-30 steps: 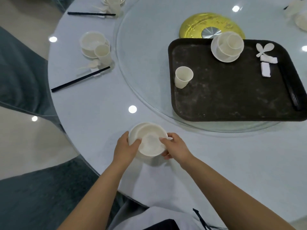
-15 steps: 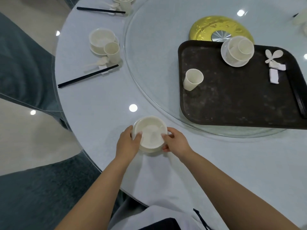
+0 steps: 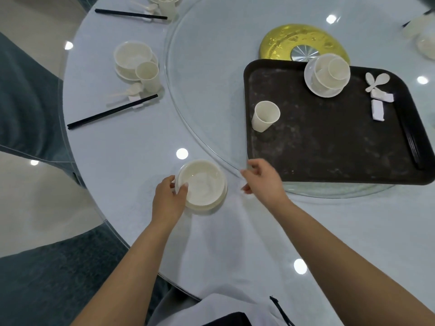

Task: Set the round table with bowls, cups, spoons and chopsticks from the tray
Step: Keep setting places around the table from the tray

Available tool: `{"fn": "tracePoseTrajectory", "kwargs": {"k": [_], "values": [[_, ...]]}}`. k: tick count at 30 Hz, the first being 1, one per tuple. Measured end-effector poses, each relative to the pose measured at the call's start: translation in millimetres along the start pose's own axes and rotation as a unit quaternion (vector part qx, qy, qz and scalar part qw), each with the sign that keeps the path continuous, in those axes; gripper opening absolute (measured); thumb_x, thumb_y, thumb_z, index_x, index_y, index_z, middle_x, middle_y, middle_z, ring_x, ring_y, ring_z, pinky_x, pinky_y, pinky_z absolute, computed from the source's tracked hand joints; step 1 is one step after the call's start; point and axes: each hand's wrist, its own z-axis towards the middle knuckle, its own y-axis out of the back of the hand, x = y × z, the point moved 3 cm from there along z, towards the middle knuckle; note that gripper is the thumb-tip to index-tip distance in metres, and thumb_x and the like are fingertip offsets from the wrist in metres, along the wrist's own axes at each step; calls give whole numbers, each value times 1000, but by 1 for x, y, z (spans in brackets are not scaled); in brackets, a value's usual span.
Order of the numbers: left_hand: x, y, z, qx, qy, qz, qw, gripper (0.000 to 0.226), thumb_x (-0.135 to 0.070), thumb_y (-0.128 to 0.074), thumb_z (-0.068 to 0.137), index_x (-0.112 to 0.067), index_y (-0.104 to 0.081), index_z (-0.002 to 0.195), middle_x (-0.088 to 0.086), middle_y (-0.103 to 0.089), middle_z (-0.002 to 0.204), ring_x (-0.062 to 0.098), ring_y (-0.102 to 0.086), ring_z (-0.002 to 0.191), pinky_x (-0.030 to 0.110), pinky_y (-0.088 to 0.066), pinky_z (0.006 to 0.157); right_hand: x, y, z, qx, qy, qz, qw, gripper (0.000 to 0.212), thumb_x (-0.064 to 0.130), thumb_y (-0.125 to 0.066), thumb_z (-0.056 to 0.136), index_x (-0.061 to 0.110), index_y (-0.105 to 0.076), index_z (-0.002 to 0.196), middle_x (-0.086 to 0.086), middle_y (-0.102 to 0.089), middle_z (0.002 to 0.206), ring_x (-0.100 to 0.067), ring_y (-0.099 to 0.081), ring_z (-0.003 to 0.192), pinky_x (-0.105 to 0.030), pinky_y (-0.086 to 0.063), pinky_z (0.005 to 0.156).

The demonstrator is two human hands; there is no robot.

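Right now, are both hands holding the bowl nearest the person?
No: only the left hand touches the bowl; the right hand is off it, beside the tray.

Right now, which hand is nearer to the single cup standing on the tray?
The right hand. It is open, just below the near-left corner of the tray, with the cup above it. The left hand is farther left, holding the bowl on the table.

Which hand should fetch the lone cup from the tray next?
Right. The right hand is free, open and nearest the tray, where the cup stands. The left hand grips the bowl.
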Motion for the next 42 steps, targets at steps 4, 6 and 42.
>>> {"fn": "tracePoseTrajectory", "kwargs": {"k": [4, 6, 42], "values": [[1, -1, 3, -2, -1, 8, 1000, 20, -27, -59, 93, -25, -53, 112, -23, -51, 88, 3, -55, 81, 15, -37, 61, 17, 37, 33, -104, 32, -22, 994, 49, 36, -67, 87, 19, -50, 129, 3, -65, 96, -20, -67, 85, -40, -56, 83], [0, -1, 4, 0, 4, 10, 1000, 34, -27, -59, 94, -18, -53, 126, -15, -56, 101, 9, -55, 91, 21, -40, 72, 26, 48, 51, -150, 46, -50, 986, 57, 41, -69, 84, 18, -47, 132, -1, -62, 108, -19, -63, 94, -32, -49, 80], [-34, 20, -26, -3, -120, 113, 986, 15, -15, -61, 89, -11, -64, 103, -12, -57, 85, 7, -55, 79, 15, -36, 62, -31, -4, -27, -4, 133, -247, 960, 80, 34, -73, 81, 26, -31, 148, -2, -39, 138, -21, -48, 119, -23, -39, 87]]}}
